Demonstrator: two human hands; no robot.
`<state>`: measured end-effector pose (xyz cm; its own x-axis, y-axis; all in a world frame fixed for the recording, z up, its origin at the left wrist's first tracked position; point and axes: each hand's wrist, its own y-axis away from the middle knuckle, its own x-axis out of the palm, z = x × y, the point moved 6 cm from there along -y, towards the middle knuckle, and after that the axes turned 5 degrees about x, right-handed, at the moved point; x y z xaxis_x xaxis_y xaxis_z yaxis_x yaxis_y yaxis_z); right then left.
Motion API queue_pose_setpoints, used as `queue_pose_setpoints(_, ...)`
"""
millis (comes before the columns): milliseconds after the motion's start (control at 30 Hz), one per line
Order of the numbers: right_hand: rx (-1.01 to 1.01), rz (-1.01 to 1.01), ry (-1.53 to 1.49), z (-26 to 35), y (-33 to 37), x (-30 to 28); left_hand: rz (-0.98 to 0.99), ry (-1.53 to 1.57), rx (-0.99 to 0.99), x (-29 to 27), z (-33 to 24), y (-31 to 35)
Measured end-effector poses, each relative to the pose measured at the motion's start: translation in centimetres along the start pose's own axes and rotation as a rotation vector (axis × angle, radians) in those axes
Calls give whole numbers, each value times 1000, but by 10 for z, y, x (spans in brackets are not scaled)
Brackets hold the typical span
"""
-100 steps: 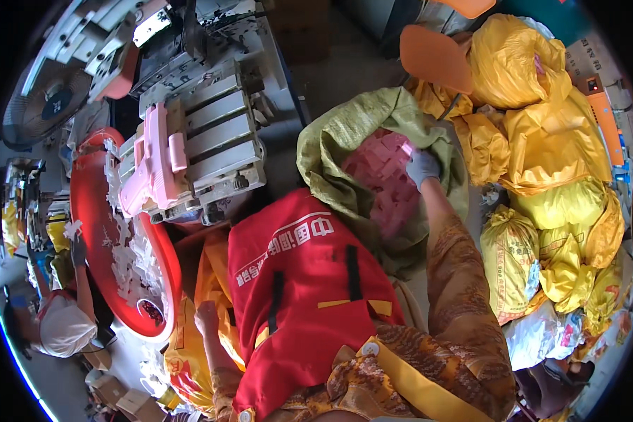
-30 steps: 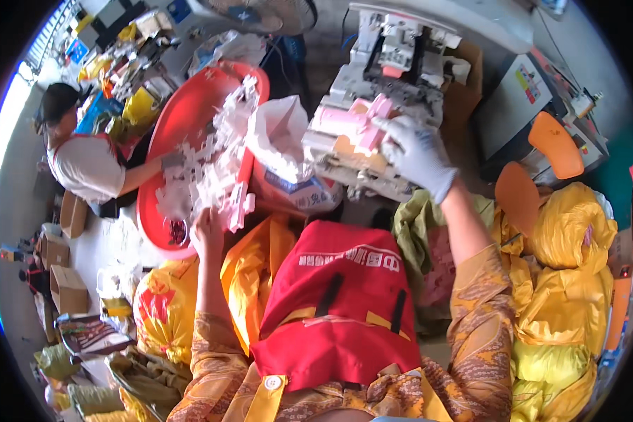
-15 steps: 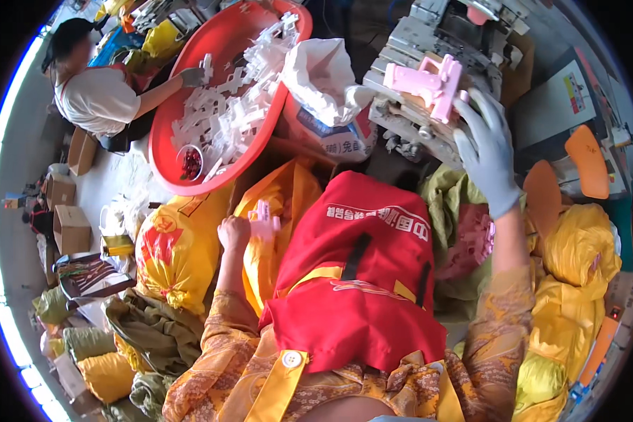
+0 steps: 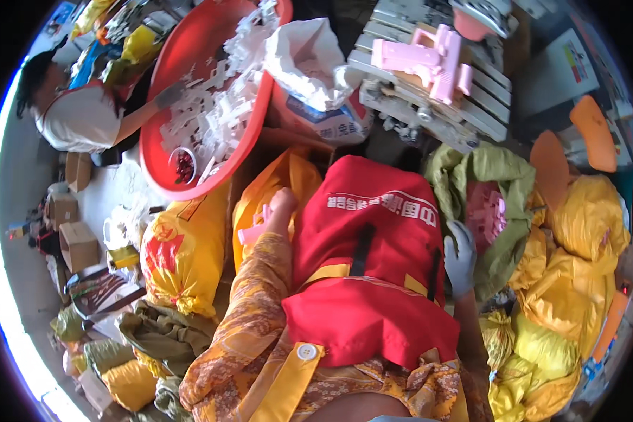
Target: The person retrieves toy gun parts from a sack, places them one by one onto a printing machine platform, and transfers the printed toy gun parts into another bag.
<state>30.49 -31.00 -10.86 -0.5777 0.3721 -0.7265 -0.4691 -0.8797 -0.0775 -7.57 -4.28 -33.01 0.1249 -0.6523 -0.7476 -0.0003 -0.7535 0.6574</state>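
My bare left hand is curled at the mouth of an orange-yellow sack. A pink plastic toy gun shows against its left side, partly hidden by the hand and sleeve. My right hand, in a pale grey glove, rests beside the red apron at the near-left edge of an olive-green sack. Its fingers are stretched out, with nothing visible in them. Pink plastic parts lie inside that sack. Another pink toy gun lies on a slatted metal stand ahead on the right.
A big red tub of white plastic parts stands far left; a person reaches into it. An open white bag sits beside it. Tied yellow sacks stand left, more yellow sacks right.
My right hand has come down from the toy gun on the stand to the olive-green sack. My left hand has moved right across the orange-yellow sack, the pink toy gun now on its left side.
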Motion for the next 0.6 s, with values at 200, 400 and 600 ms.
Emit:
queue_pose_setpoints(200, -31, 157, -244, 30, -44, 33, -480, 419, 354, -83, -13, 89)
queue_pose_setpoints(400, -111, 717, -576, 146, -96, 216, -620, 213, 1006, -80, -86, 249)
queue_pose_setpoints(600, -336, 962, 297, 174, -72, 321, -279, 752, 757, -70, 14, 194)
